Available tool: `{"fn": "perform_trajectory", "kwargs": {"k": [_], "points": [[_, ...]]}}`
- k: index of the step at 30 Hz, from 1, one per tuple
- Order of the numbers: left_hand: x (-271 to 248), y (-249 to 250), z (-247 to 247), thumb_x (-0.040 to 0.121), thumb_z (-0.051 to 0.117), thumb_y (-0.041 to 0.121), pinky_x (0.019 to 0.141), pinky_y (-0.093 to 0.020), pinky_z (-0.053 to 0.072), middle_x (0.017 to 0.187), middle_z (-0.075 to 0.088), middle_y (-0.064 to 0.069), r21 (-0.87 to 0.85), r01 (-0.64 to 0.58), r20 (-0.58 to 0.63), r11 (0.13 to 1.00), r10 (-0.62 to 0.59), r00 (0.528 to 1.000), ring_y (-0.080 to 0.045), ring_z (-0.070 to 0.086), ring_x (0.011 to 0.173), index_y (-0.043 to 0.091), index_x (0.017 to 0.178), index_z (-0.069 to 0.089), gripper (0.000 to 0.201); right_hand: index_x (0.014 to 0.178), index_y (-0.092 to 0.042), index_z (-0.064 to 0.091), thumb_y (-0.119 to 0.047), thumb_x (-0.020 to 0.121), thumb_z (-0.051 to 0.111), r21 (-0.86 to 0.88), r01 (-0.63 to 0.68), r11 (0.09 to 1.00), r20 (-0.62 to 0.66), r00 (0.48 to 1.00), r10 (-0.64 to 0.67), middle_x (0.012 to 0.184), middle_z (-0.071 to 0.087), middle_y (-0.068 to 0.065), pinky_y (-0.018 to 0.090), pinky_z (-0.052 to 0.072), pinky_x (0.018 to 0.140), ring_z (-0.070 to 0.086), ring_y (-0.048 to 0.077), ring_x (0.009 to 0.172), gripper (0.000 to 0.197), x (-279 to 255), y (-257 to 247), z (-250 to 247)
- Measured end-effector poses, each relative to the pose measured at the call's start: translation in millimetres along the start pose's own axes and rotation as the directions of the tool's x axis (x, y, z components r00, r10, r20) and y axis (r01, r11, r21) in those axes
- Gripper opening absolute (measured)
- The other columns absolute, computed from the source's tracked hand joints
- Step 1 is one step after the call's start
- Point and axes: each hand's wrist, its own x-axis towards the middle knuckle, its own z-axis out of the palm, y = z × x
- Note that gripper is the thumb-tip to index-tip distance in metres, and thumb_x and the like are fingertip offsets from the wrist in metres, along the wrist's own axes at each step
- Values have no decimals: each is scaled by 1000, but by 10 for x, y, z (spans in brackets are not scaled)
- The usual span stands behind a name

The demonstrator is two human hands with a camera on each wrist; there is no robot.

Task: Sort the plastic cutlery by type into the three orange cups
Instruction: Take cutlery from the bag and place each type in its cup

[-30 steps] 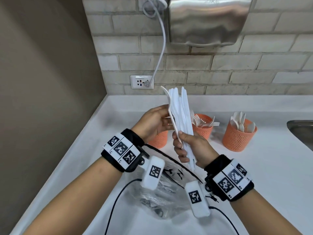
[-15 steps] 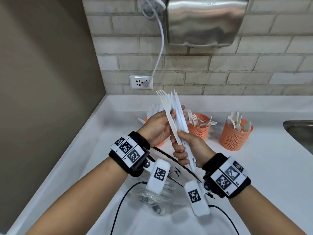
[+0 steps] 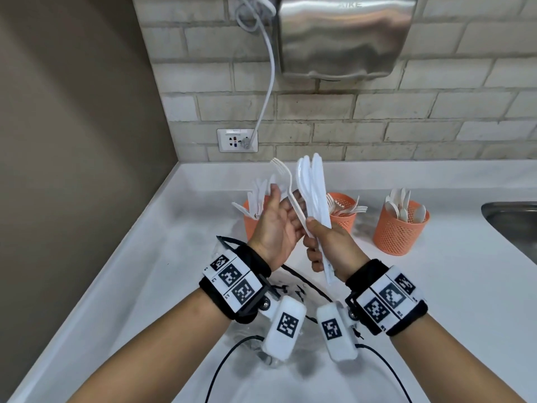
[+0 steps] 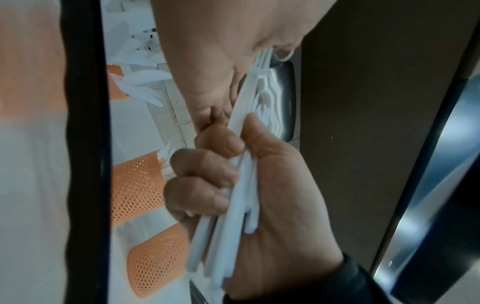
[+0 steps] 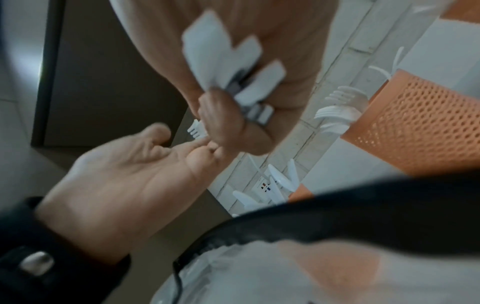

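My right hand [image 3: 328, 242] grips a bundle of white plastic cutlery [image 3: 315, 193] upright by the handles; it looks like mostly knives. One fork [image 3: 286, 181] fans out to the left of the bundle, its handle end under my right thumb. My left hand [image 3: 276, 222] is open, palm towards me, its fingers touching the fork's handle. On the counter behind stand three orange mesh cups: the left cup [image 3: 251, 225] holds knives, the middle cup [image 3: 345, 215] forks, the right cup [image 3: 398, 234] spoons. The left wrist view shows the right hand [image 4: 272, 205] wrapped round the handles [image 4: 228, 222].
A clear plastic bag [image 3: 290, 289] with a black zip lies on the white counter [image 3: 450, 286] under my wrists. A steel sink [image 3: 511, 222] is at the right edge. A brown wall [image 3: 72, 141] closes the left side. A hand dryer [image 3: 343, 33] and a wall socket [image 3: 236, 140] are on the brick wall.
The fork has swung out leftward from the bundle. My left hand, earlier curled against the cutlery, has opened with its palm towards me. The right hand keeps its grip.
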Motion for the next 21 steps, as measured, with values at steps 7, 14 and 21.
{"fn": "perform_trajectory", "kwargs": {"k": [7,14,21], "points": [[30,33,-1,99,32,8,59,-23,48,78,55,-4,147,-108,-199,983,136,970,-13,53,63,10,89,55,26,86,-14,54,-20,95,43,-158,106,982,-119,985,-125,78,61,3,23,41,39,52,14,42,16,-2,52,-69],[80,68,-50,100,28,35,58,-28,39,69,43,-1,311,49,-196,949,14,980,-14,41,59,15,93,52,32,112,-10,53,-21,95,44,-56,100,993,-3,995,-100,103,60,3,44,57,62,63,23,88,22,-1,20,-63],[-44,-112,2,91,47,-2,51,-12,51,80,67,-2,501,0,-112,865,65,992,1,64,53,0,110,64,25,93,-14,61,-19,97,38,-66,137,988,68,989,-133,84,61,12,48,57,67,63,24,75,24,-3,21,-34]]}}
